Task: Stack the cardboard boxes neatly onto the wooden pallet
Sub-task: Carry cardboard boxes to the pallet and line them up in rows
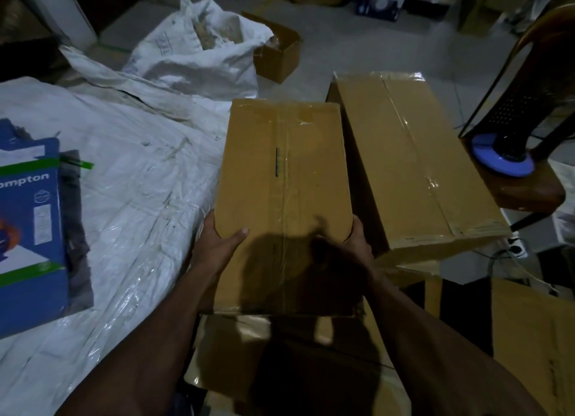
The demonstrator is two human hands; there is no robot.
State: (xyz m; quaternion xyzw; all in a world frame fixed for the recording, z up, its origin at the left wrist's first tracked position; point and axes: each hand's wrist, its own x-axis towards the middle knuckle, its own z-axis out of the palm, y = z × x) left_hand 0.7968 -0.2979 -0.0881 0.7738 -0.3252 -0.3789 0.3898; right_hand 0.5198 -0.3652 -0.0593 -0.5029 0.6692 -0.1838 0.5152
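Note:
A taped brown cardboard box (284, 172) is held up in the middle of the head view. My left hand (219, 244) grips its near left edge, thumb lying on the top face. My right hand (351, 246) grips the near right edge, partly in shadow. A longer taped cardboard box (413, 160) lies just to the right, close beside the held one. Another cardboard box (280, 347) sits below my forearms, mostly in shadow. No wooden pallet shows in the frame.
White plastic sheeting (133, 179) covers the left, with a blue printed box (29, 238) on it. A white sack (202, 48) and an open carton (277, 51) lie behind. A brown chair (529, 194) holding a fan with a blue base (501, 160) stands at right.

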